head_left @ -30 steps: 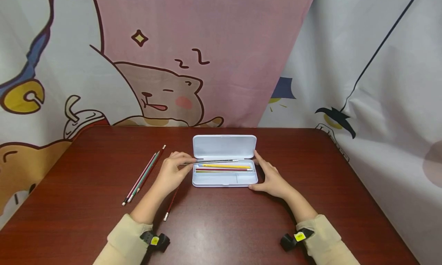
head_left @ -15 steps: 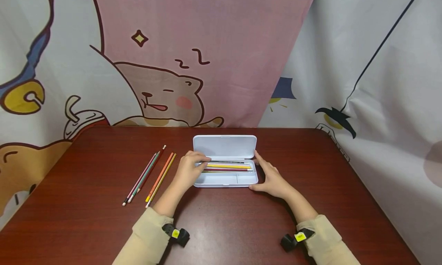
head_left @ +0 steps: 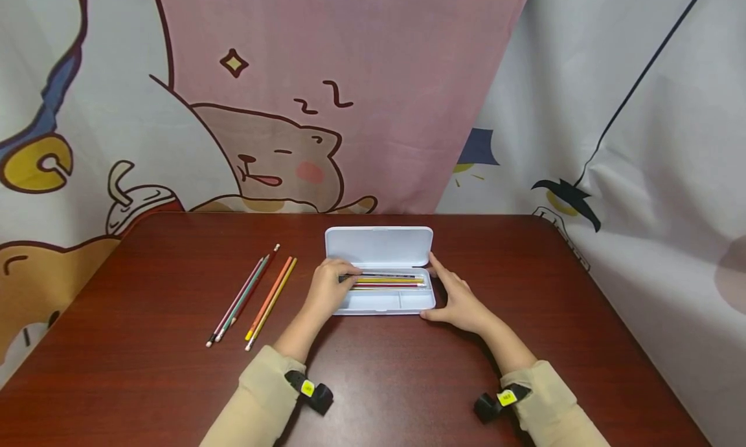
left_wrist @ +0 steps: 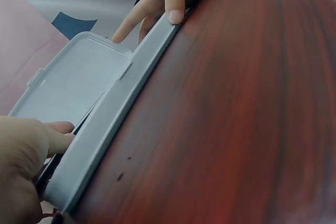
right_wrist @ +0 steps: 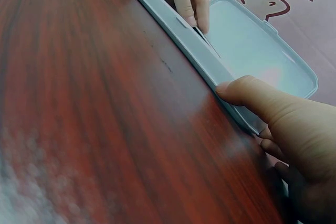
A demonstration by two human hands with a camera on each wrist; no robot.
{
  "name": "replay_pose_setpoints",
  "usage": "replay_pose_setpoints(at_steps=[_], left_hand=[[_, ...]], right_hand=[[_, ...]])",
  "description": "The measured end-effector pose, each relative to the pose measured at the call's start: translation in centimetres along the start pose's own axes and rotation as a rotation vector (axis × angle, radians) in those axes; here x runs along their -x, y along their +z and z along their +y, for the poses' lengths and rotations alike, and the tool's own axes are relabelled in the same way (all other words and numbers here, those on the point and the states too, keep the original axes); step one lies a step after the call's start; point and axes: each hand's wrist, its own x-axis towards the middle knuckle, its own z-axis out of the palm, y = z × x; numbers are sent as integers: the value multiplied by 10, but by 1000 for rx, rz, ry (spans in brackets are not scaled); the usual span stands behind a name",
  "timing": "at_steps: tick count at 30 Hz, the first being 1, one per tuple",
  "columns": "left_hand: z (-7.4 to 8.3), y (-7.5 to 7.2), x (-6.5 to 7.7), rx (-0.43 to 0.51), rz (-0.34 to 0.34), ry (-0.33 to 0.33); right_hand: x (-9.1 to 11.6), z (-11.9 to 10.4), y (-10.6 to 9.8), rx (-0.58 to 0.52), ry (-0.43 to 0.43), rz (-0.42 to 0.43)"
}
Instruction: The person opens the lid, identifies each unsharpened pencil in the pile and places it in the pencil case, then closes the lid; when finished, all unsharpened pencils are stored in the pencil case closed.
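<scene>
A white pencil case (head_left: 373, 302) lies with its lid (head_left: 379, 247) raised at the back. My left hand (head_left: 331, 286) is over the case's left end, thumb and fingertips pinching a dark pencil (head_left: 387, 276) that lies lengthwise along the back of the long compartment. In that compartment several other pencils lie side by side, among them a yellow one (head_left: 393, 280); their left ends are hidden by the hand. My right hand (head_left: 460, 302) holds the case's right end, thumb (right_wrist: 236, 88) at the front corner and fingers behind, as the right wrist view shows.
Left of the case, several pencils lie slanted on the brown table (head_left: 373, 382): an orange one (head_left: 269, 298), a yellow one (head_left: 274, 301), a green one (head_left: 241, 299) and others. A printed curtain (head_left: 408, 110) hangs behind the table's far edge.
My left hand has moved right, from beside the case's left end to over it, bringing the dark pencil further into the compartment. The right hand stays where it was.
</scene>
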Motion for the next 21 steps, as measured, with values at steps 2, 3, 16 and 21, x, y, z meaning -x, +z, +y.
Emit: replay_pose_setpoints(at_steps=[2, 3, 16, 21], left_hand=[[0, 2, 0, -22, -9, -3], [0, 3, 1, -35, -15, -4], [-1, 4, 2, -45, -13, 4], [3, 0, 2, -20, 0, 0]], right_hand=[[0, 0, 0, -1, 1, -1], [0, 0, 0, -1, 3, -3], [-1, 2, 0, -1, 1, 0], [0, 3, 0, -4, 1, 2]])
